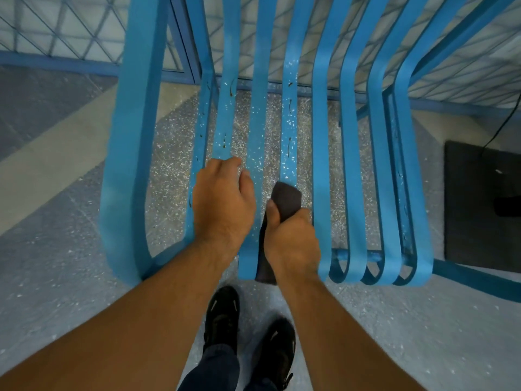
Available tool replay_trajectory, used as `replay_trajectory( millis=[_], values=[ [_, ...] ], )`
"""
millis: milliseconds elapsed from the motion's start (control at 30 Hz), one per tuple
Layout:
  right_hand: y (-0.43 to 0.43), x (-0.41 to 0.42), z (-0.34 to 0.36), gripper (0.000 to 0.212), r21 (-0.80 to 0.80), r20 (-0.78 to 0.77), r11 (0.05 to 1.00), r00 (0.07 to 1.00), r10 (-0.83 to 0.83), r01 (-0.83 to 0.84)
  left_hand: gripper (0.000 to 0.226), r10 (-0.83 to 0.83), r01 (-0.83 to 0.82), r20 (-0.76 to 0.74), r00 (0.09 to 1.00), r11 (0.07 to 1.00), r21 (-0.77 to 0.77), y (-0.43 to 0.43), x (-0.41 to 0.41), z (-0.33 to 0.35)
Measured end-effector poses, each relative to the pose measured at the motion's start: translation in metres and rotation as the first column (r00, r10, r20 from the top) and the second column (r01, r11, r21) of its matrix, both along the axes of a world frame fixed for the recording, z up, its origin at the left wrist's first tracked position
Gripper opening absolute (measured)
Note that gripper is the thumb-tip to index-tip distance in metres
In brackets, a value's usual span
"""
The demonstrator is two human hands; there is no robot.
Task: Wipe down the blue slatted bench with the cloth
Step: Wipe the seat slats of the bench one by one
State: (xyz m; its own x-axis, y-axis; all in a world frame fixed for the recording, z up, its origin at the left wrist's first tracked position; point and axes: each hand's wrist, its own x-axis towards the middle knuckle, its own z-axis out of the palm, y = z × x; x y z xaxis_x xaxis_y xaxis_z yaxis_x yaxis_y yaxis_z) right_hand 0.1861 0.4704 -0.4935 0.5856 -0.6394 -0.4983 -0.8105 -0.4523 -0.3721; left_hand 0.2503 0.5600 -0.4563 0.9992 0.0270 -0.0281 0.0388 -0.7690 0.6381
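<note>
Cloth (286, 200) | gripped by right hand (293, 238), on bench (321, 136) | left hand (222, 201) grips bench slat

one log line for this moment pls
step: wipe seat slats | right hand: grips cloth on slat | left hand: holds bench slat

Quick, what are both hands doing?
Left hand: on a bench slat, fingers curled; grip unclear.
Right hand: closed, holding the grey cloth.
</note>
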Motion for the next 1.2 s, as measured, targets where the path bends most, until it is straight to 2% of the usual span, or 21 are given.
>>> replay_trajectory(
  millis=[67, 167, 233, 300, 333, 400, 433, 500, 533, 567, 600, 667, 700, 733, 767, 800, 867, 967, 1100, 1200],
  values=[
    [-0.003, 0.011, 0.002, 0.055, -0.006, -0.006, 1.0, 1.0, 0.004, -0.004, 0.031, -0.044, 0.044, -0.002, 0.999, 0.999, 0.019, -0.005, 0.001, -0.003],
    [0.002, 0.008, 0.003, 0.058, -0.096, 0.037, 0.992, 0.995, 0.09, -0.086, 0.033, -0.054, 0.054, -0.007, 0.999, 0.998, 0.026, -0.012, 0.004, -0.003],
    [0.006, 0.003, 0.003, 0.063, -0.14, 0.065, 0.982, 0.988, 0.137, -0.127, 0.033, -0.059, 0.059, -0.004, 0.998, 0.998, -0.001, -0.017, 0.004, 0.001],
    [0.006, 0.002, 0.007, 0.068, -0.107, 0.065, 0.982, 0.985, 0.162, -0.154, 0.031, -0.027, 0.027, -0.005, 1.0, 0.997, -0.069, -0.019, 0.002, 0.008],
    [0.003, 0.002, 0.009, 0.071, -0.043, 0.067, 0.985, 0.983, 0.17, -0.168, 0.029, -0.002, 0.001, -0.011, 1.0, 0.994, -0.11, -0.02, -0.001, 0.012],
    [-0.013, 0.001, 0.018, 0.076, 0.204, 0.08, 0.959, 0.98, 0.184, -0.197, 0.026, 0.018, -0.026, -0.05, 0.999, 0.987, -0.16, -0.024, -0.013, 0.016],
    [-0.026, 0.0, 0.025, 0.072, 0.353, 0.087, 0.907, 0.973, 0.214, -0.231, 0.025, 0.009, -0.024, -0.087, 0.996, 0.985, -0.172, -0.029, -0.022, 0.016],
    [-0.06, -0.001, 0.041, 0.053, 0.568, 0.113, 0.746, 0.931, 0.347, -0.348, 0.027, -0.025, -0.009, -0.178, 0.984, 0.983, -0.185, -0.039, -0.039, 0.013],
    [-0.078, -0.001, 0.047, 0.042, 0.626, 0.152, 0.68, 0.914, 0.375, -0.383, 0.028, -0.038, 0.0, -0.204, 0.978, 0.983, -0.183, -0.045, -0.047, 0.01],
    [-0.093, 0.0, 0.05, 0.037, 0.627, 0.191, 0.666, 0.909, 0.372, -0.404, 0.03, -0.041, 0.003, -0.213, 0.976, 0.985, -0.172, -0.051, -0.052, 0.005],
    [-0.107, 0.002, 0.05, 0.036, 0.564, 0.223, 0.713, 0.909, 0.353, -0.416, 0.035, -0.035, 0.001, -0.223, 0.974, 0.988, -0.153, -0.057, -0.057, 0.001],
    [-0.133, 0.012, 0.043, 0.029, 0.219, 0.266, 0.875, 0.889, 0.371, -0.431, 0.052, -0.019, -0.009, -0.274, 0.962, 0.995, -0.1, -0.071, -0.063, -0.007],
    [-0.145, 0.018, 0.038, 0.027, 0.002, 0.283, 0.899, 0.862, 0.42, -0.438, 0.062, -0.018, -0.001, -0.312, 0.95, 0.998, -0.061, -0.079, -0.067, -0.011],
    [-0.157, 0.025, 0.033, 0.026, -0.186, 0.288, 0.876, 0.828, 0.482, -0.445, 0.07, -0.023, 0.02, -0.341, 0.94, 1.0, -0.013, -0.086, -0.069, -0.014],
    [-0.169, 0.032, 0.026, 0.03, -0.31, 0.277, 0.834, 0.795, 0.539, -0.457, 0.075, -0.032, 0.051, -0.351, 0.936, 0.998, 0.043, -0.092, -0.069, -0.018],
    [-0.182, 0.038, 0.017, 0.039, -0.362, 0.245, 0.801, 0.781, 0.575, -0.476, 0.078, -0.039, 0.077, -0.345, 0.938, 0.992, 0.099, -0.096, -0.067, -0.023],
    [-0.204, 0.047, 0.002, 0.06, -0.355, 0.139, 0.799, 0.817, 0.559, -0.486, 0.079, -0.038, 0.104, -0.325, 0.945, 0.977, 0.187, -0.102, -0.054, -0.032],
    [-0.218, 0.051, -0.014, 0.078, -0.386, -0.012, 0.799, 0.869, 0.496, -0.461, 0.071, 0.011, 0.062, -0.308, 0.951, 0.972, 0.225, -0.11, -0.021, -0.043],
    [-0.217, 0.05, -0.018, 0.078, -0.41, 0.008, 0.789, 0.863, 0.506, -0.458, 0.065, 0.112, -0.05, -0.296, 0.949, 0.976, 0.212, -0.12, 0.012, -0.047],
    [-0.218, 0.05, -0.018, 0.072, -0.418, 0.0, 0.79, 0.87, 0.494, -0.448, 0.064, 0.133, -0.07, -0.279, 0.951, 0.972, 0.225, -0.117, 0.003, -0.047]
  ],
)
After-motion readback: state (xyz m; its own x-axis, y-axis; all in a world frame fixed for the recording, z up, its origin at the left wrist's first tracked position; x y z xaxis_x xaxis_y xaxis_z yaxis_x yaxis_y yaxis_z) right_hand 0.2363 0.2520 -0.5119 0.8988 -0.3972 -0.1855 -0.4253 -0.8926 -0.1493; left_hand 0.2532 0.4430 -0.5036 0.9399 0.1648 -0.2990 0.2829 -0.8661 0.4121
